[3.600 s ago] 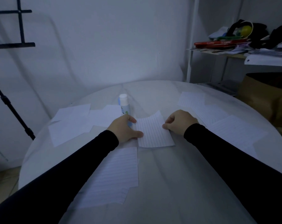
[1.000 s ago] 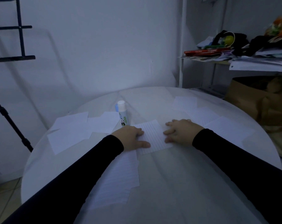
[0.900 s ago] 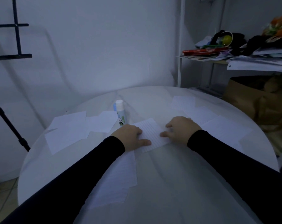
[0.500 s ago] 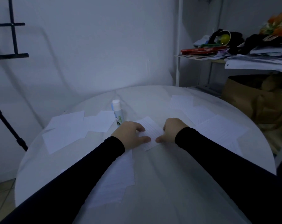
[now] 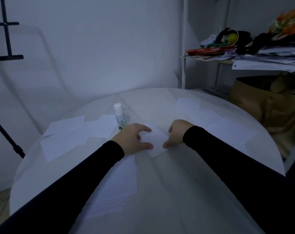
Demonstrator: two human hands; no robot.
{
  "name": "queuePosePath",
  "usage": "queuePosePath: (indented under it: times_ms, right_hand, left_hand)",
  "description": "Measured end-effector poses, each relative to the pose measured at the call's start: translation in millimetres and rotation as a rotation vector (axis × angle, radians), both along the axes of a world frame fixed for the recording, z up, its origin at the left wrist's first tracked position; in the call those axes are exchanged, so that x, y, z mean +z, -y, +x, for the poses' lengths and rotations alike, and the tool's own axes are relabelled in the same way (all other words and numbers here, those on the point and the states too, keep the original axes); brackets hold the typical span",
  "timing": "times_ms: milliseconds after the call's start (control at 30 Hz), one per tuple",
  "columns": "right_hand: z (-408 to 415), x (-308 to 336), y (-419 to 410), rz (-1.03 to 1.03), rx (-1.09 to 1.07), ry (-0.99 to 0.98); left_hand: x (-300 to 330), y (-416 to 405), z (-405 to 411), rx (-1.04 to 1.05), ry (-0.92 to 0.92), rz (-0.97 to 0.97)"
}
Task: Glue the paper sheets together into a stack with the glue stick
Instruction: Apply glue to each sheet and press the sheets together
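Hands were both on the small white lined paper sheet [image 5: 156, 143] at the middle of the round white table [image 5: 185, 191]. I had the left hand [image 5: 134, 141] on the sheet's left side, fingers curled loosely over the top edge, thumb flat on the paper. The right hand [image 5: 176, 132] sat at the sheet's right edge, fingers bent down, thumb tip touching the near right corner. Whether either hand was pinching the sheet or only pressing on it, I couldn't tell. The sheet lay flat, turned at a slant.

The white glue stick with green label [image 5: 120, 118] stood upright, cap on, just behind the left hand, apart from it.

Loose white paper sheets on the left [image 5: 67, 137] overlapped each other well clear of the hands. More lined sheets on the right [image 5: 227, 132] lay beyond the right sleeve. A larger lined sheet [image 5: 116, 186] lay under the left forearm, near me.

Background: a cluttered metal shelf [image 5: 244, 56] at right, a brown paper bag [image 5: 265, 105] under it, a black stand [image 5: 6, 53] at left.
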State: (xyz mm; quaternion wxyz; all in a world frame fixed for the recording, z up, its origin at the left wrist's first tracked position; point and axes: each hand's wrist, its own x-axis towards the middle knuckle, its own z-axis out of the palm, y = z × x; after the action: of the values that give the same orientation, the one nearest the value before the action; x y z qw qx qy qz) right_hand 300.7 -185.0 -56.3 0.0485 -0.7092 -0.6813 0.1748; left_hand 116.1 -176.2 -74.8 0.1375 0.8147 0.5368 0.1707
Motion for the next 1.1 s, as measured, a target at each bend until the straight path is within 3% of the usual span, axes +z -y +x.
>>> queuePosePath:
  times_ms: [200, 333, 500, 833, 967, 1100]
  right_hand:
    - [8.0, -7.9, -3.5, -0.023, -0.015, -0.175]
    - [0.7, -17.3, 1.4, 0.123, -0.054, 0.016]
    - [-1.1, -16.9, 0.0, 0.099, 0.008, 0.094]
    - [11.4, -7.6, 2.2, 0.044, 0.25, -0.039]
    - [14.2, -3.9, 3.4, 0.035, 0.254, -0.184]
    - [13.5, -2.4, -1.5, 0.088, 0.287, -0.123]
  left_hand:
    - [1.0, 0.4, 3.9, -0.011, 0.002, -0.005]
    - [-0.8, 1.6, 8.1, 0.026, -0.044, 0.001]
    - [5.0, -1.9, 5.8, -0.008, 0.037, 0.005]
    - [1.3, -5.7, 4.0, -0.069, -0.227, 0.017]
    - [3.7, -4.6, 2.7, -0.074, -0.097, 0.053]
    - [9.8, -2.8, 3.1, -0.087, -0.023, 0.141]
